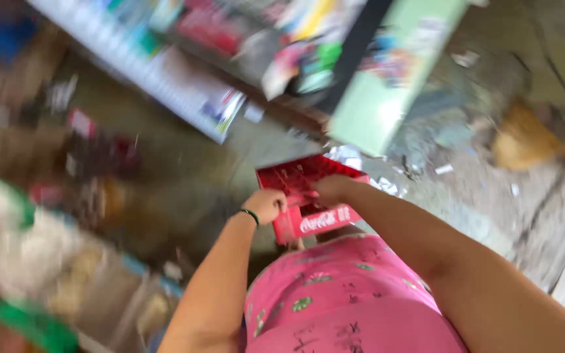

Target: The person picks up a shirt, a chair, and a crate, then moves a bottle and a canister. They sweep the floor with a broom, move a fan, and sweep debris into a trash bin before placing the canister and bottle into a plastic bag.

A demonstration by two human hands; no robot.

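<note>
Gripping a red plastic crate (312,196) with 2 hands, the person holds it out in front of the waist, above the concrete floor (492,196). The left hand (266,204) is curled over the crate's near-left rim, fingers wrapped tight around the edge, a dark band (251,216) on its wrist. The right hand (333,188) is closed over the top of the crate nearer its middle, knuckles up. Having 1 hand on the rim and 1 across the top looks like a way to keep the crate level and steady, since its open grid of compartments faces upward; whether anything sits in them cannot be told through the blur. A pink patterned shirt (348,294) fills the bottom of the view just below the crate. Ahead of the crate a shelf (184,85) of coloured packets runs diagonally, with a pale green panel (387,85) beside it. Scraps of paper (444,169) lie scattered on the floor to the right, near a blurred orange-brown shape (524,140) that cannot be identified. Sacks and boxes (47,261) crowd the left side, too smeared to name.
</note>
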